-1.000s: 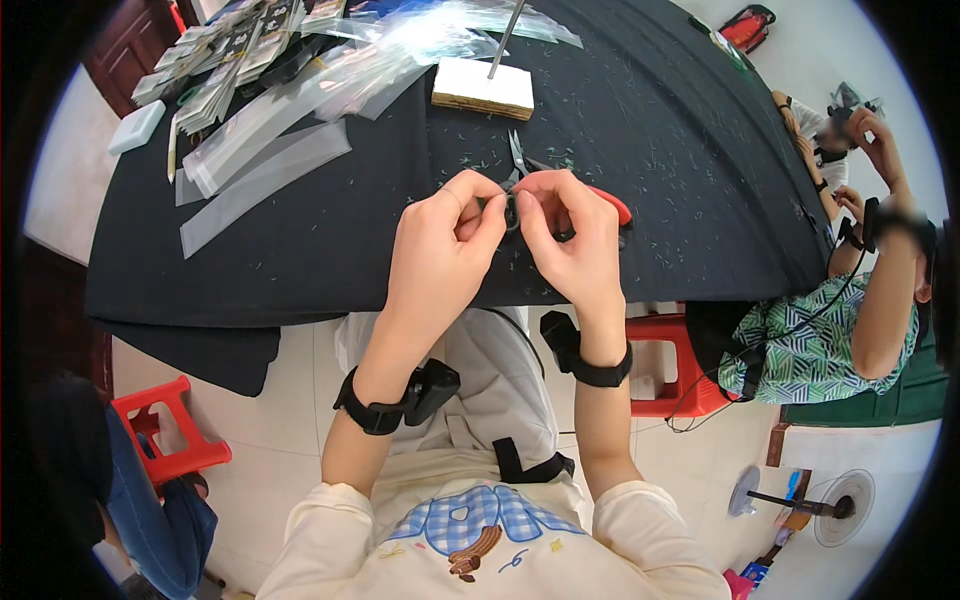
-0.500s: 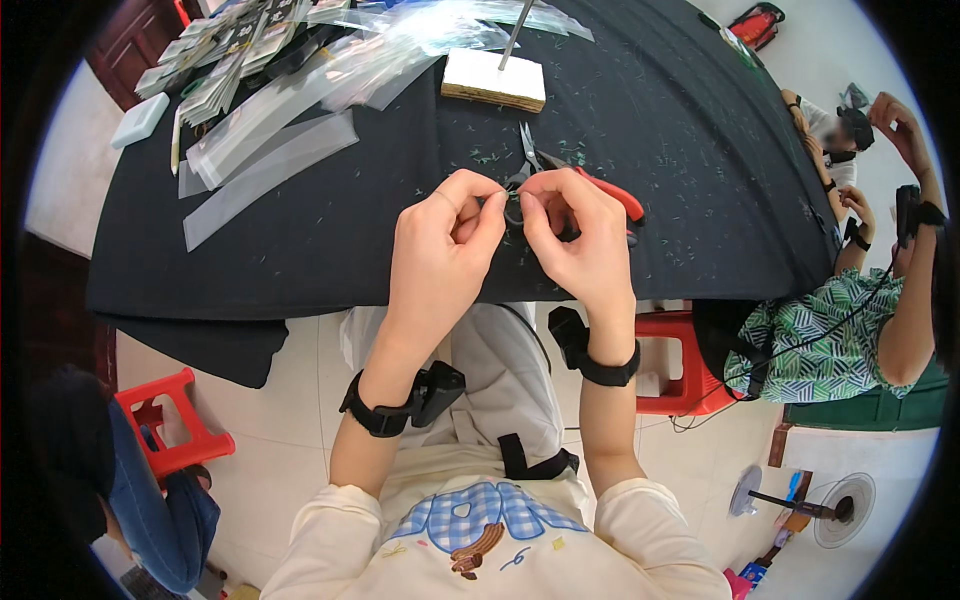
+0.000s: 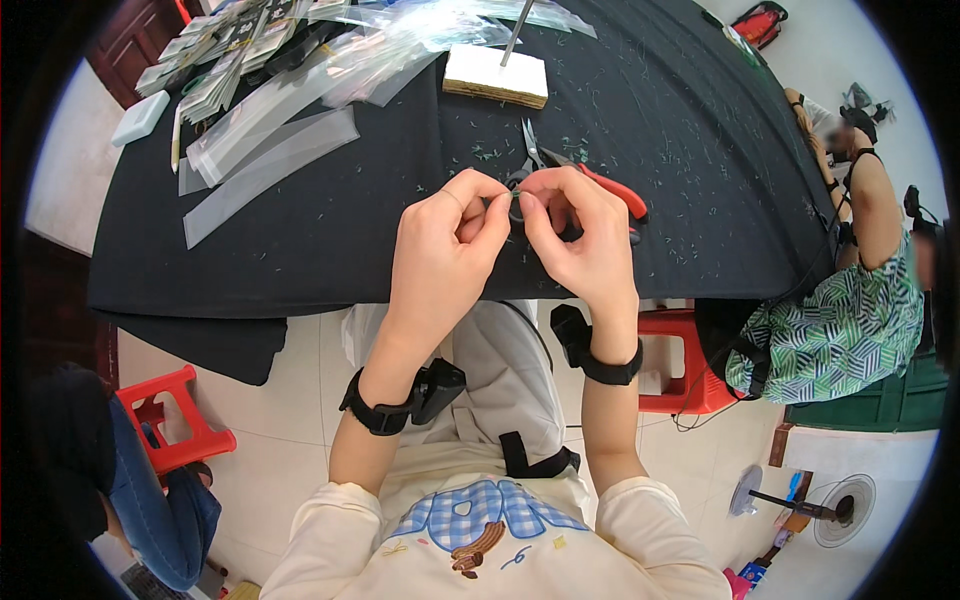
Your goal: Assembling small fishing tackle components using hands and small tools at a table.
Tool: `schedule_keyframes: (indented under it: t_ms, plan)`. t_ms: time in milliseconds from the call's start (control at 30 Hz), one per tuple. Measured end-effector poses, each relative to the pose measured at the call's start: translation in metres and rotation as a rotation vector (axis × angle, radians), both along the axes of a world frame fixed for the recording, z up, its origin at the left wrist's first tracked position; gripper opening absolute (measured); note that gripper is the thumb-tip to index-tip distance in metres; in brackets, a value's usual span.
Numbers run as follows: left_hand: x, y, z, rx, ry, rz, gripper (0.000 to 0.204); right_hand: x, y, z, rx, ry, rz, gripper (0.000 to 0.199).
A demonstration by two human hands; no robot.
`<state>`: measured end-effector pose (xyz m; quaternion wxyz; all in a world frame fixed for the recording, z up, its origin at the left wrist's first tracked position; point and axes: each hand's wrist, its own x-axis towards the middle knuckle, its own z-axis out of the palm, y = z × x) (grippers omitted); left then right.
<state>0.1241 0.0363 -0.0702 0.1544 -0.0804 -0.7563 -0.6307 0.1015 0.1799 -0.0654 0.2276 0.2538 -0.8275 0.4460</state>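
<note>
Pinching with thumb and forefinger, the bare left hand and the bare right hand come nearly tip to tip over the near part of a table covered in black cloth. Between them they grip a thin short green strand, so small and so far covered by the fingertips that its full shape cannot be told. The other fingers of both hands curl in toward the palms. A black wrist strap with a boxy black device sits on the left wrist, and a similar black band on the right.

Just beyond the hands lie a pair of scissors with slim metal blades, pointing away from the person, and a pair of red-handled pliers, partly hidden behind the right hand. Tiny green clippings are scattered over the cloth around these tools. Farther back stands a flat rectangular block with a white top and brown sides, a thin metal rod rising from it at a slant. To the left, long clear plastic strips overlap near a heap of printed paper packets and a small white rectangular box
</note>
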Motion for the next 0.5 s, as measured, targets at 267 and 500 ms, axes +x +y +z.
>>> schedule_keyframes:
  t_ms: [267,500]
  plan:
    - [0.0019,0.0011,0.0016,-0.087,0.029,0.02,0.006,0.0001,0.0,-0.0011,-0.001,-0.027,-0.002,0.007]
    - [0.0016,0.0019,-0.0002,-0.105,0.044,0.019,0.006,0.0006,-0.0004,-0.0004,0.013,-0.062,0.004,0.008]
